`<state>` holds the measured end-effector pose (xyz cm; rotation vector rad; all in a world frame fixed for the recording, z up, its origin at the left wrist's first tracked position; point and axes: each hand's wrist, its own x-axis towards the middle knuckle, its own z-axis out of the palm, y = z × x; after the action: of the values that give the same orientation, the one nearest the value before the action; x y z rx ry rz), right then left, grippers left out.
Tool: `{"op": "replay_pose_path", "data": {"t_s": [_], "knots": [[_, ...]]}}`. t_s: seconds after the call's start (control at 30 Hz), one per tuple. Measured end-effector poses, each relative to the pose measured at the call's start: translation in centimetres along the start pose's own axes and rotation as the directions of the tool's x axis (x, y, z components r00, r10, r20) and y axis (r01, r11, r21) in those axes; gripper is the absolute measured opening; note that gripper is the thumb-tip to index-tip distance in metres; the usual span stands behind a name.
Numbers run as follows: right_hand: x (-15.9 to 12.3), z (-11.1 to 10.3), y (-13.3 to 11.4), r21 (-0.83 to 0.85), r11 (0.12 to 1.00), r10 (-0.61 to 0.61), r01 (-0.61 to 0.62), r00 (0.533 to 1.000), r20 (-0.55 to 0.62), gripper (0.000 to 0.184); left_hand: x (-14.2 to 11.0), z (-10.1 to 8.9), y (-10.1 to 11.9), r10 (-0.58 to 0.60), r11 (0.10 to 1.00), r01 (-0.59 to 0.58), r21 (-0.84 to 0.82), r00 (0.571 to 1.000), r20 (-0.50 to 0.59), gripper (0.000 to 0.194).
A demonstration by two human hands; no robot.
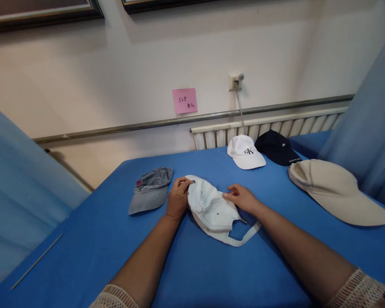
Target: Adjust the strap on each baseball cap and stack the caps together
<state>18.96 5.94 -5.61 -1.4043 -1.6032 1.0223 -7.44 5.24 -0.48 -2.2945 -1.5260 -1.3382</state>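
Observation:
A pale bluish-white baseball cap (213, 209) lies on the blue-covered table between my hands, its back opening and loose strap turned toward me. My left hand (179, 197) is closed on the cap's far left edge, fingers on top near a small dark mark. On the cap's right side, my right hand (243, 198) has its thumb over the edge and its fingers curled beside it. To the left of my left hand sits a grey baseball cap (151, 190) with a red patch. The pale cap's brim is mostly hidden.
At the back right are a white cap (246, 152) with black letters and a dark navy cap (276, 146). A beige wide-brimmed hat (336, 190) lies at the right. A thin stick (37, 262) rests at the left; a radiator (295, 127) stands behind the table.

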Motion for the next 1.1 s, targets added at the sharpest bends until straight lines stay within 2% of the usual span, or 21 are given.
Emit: {"op": "replay_pose_path", "data": {"t_s": [0.07, 0.13, 0.27, 0.33, 0.37, 0.47, 0.57, 0.63, 0.67, 0.73, 0.83, 0.9, 0.97, 1.1], "knots": [[-0.4, 0.5, -0.4, -0.093, 0.995, -0.045, 0.047, 0.999, 0.015, 0.026, 0.5, 0.2, 0.5, -0.025, 0.999, 0.023, -0.039, 0.999, -0.041, 0.02], [-0.5, 0.8, -0.8, -0.15, 0.988, -0.055, 0.045, 0.997, -0.06, 0.019, 0.9, 0.8, 0.9, -0.071, 0.992, 0.066, -0.105, 0.996, -0.052, 0.021], [0.1, 0.5, -0.8, -0.182, 0.982, 0.004, -0.053, 0.966, -0.258, 0.016, 0.8, 2.0, 1.3, -0.229, 0.926, 0.223, -0.305, 0.973, 0.016, 0.048], [0.6, 0.0, -0.4, -0.184, 0.979, 0.029, -0.086, 0.956, -0.291, 0.018, 0.3, 2.0, 1.4, -0.28, 0.911, 0.27, -0.313, 0.96, 0.012, 0.055], [0.8, -0.4, -0.1, -0.19, 0.977, 0.034, -0.094, 0.954, -0.297, 0.018, 0.0, 1.8, 1.4, -0.286, 0.918, 0.273, -0.287, 0.958, -0.003, 0.052], [1.2, -1.5, 0.2, -0.219, 0.97, 0.032, -0.105, 0.949, -0.313, 0.013, -0.7, 0.5, 2.3, -0.207, 0.955, 0.209, -0.211, 0.978, 0.033, 0.03], [1.2, -2.4, -0.2, -0.226, 0.97, 0.007, -0.092, 0.936, -0.352, 0.005, -1.2, -1.0, 4.6, -0.044, 0.966, 0.095, -0.242, 0.977, 0.209, 0.019], [0.9, -2.5, -0.7, -0.187, 0.982, -0.046, -0.024, 0.93, -0.365, 0.005, -1.7, -1.7, 6.7, 0.051, 0.951, 0.059, -0.303, 0.938, 0.343, 0.02], [0.8, -2.4, -0.9, -0.141, 0.99, -0.075, 0.027, 0.935, -0.346, 0.007, -2.1, -1.9, 7.8, 0.103, 0.941, 0.048, -0.334, 0.902, 0.418, 0.022], [0.4, -1.9, -1.2, 0.01, 0.993, -0.113, 0.119, 0.964, -0.241, 0.011, -2.8, -1.9, 9.9, 0.234, 0.924, 0.008, -0.382, 0.778, 0.583, 0.026], [-0.2, -1.0, -1.2, 0.226, 0.965, -0.132, 0.133, 0.991, -0.02, 0.016, -3.6, -1.4, 11.8, 0.365, 0.916, -0.087, -0.391, 0.586, 0.724, 0.035], [-0.2, -0.5, -0.9, 0.27, 0.956, -0.13, 0.112, 0.99, 0.051, 0.016, -3.8, -1.0, 12.1, 0.384, 0.92, -0.143, -0.364, 0.513, 0.768, 0.025], [0.0, -0.4, -0.5, 0.264, 0.959, -0.122, 0.102, 0.991, 0.062, 0.016, -3.6, -1.0, 11.8, 0.351, 0.936, -0.174, -0.306, 0.498, 0.793, 0.012], [0.5, -0.8, 0.4, 0.217, 0.972, -0.107, 0.091, 0.992, 0.063, 0.015, -2.3, -2.4, 10.6, 0.194, 0.98, -0.148, -0.135, 0.533, 0.824, 0.013]]}}
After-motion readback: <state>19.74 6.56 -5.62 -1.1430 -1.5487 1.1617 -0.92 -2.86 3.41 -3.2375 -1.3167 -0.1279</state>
